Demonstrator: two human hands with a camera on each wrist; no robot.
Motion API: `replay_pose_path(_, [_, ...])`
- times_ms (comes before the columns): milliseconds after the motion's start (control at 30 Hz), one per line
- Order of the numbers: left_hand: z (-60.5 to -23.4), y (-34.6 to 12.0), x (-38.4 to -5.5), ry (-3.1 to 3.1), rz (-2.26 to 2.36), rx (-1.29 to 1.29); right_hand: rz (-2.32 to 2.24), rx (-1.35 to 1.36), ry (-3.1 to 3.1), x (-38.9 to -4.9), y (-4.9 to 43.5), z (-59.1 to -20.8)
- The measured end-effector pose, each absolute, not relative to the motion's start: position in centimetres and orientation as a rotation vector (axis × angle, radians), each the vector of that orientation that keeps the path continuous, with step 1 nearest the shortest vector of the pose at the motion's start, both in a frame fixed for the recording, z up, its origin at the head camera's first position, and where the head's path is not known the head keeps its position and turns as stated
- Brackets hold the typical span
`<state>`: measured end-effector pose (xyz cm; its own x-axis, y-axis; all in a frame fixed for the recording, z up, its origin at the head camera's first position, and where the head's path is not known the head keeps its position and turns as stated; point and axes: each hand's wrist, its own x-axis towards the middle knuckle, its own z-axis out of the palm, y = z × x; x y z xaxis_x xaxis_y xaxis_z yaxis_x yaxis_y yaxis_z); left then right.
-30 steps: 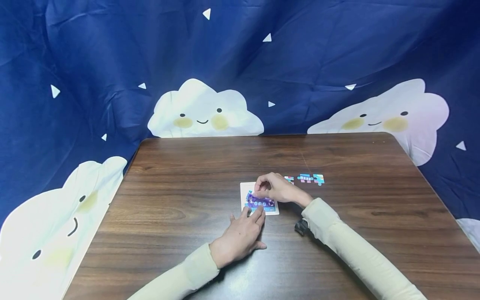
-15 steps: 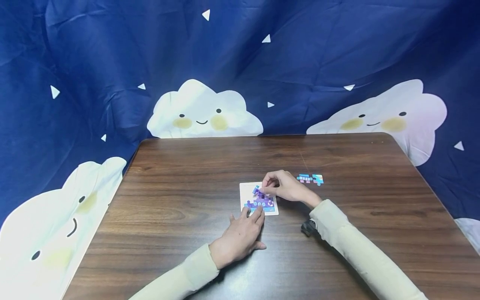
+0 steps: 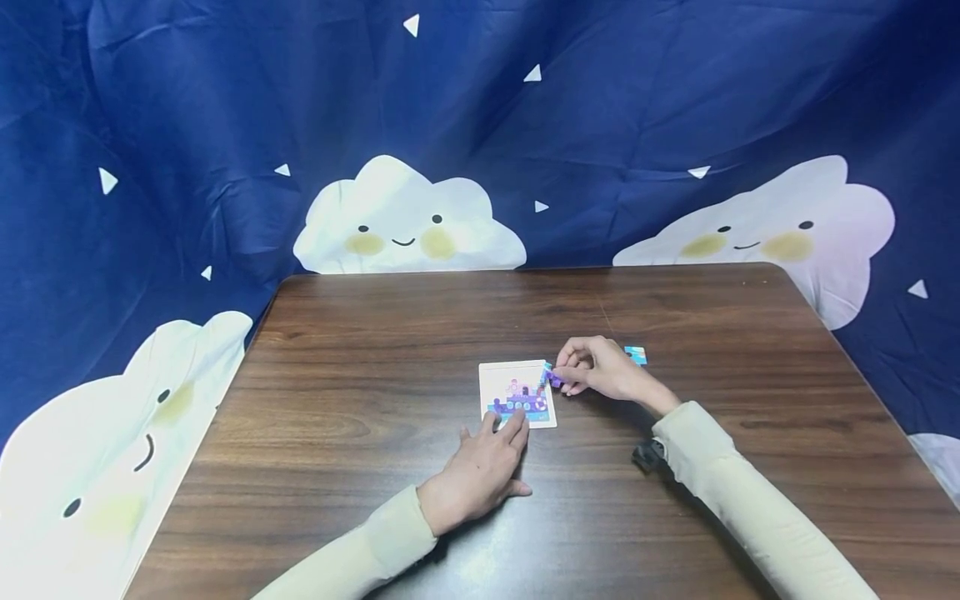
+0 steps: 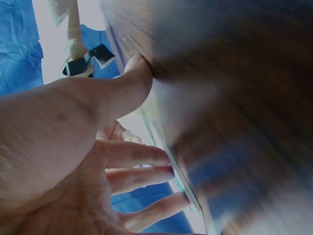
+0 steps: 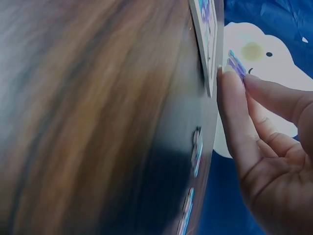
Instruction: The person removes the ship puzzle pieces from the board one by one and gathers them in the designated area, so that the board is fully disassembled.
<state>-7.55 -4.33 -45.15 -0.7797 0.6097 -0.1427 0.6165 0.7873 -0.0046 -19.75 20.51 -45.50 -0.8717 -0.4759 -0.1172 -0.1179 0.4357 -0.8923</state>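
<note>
While I have the left hand (image 3: pixel 480 473) resting at the near edge of the white square puzzle board (image 3: pixel 495 382), fingers straight, spread and released, the right hand (image 3: pixel 606 369) pinches a flat purple-and-blue jigsaw piece (image 3: pixel 555 379) between thumb and finger. Piece is at the right hand's fingertips, by the board's far right corner; right wrist view, I read it as lifted off the dark-brown wood-grain table (image 3: pixel 375 358). Board lies just ahead of the left hand and left of the right hand, bearing a purple-and-pink ship picture (image 3: pixel 527 402) partly covered by the left fingers. I count two loose multicoloured jigsaw pieces (image 5: pixel 197 152) flat on the table near the right hand; head view shows me one, light blue, just beyond the knuckles. Small black device (image 3: pixel 648 457) under the right wrist, pale cream sleeves (image 3: pixel 723 467) behind both hands, blue cloth backdrop (image 3: pixel 592 125) with white smiling clouds (image 3: pixel 412 221) well beyond them.
</note>
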Motion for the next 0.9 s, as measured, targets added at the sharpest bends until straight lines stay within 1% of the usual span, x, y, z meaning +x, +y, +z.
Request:
replay_pose_path(500, [-45.2, -4.7, -7.6, 2.851, -0.065, 1.014, -1.380, -0.489, 2.423, -19.1, 22.6, -45.9])
replay_pose_path(900, [-45.2, -4.6, -7.5, 2.847, -0.096, 1.001, -1.317, -0.521, 2.427, -18.7, 23.0, -46.0])
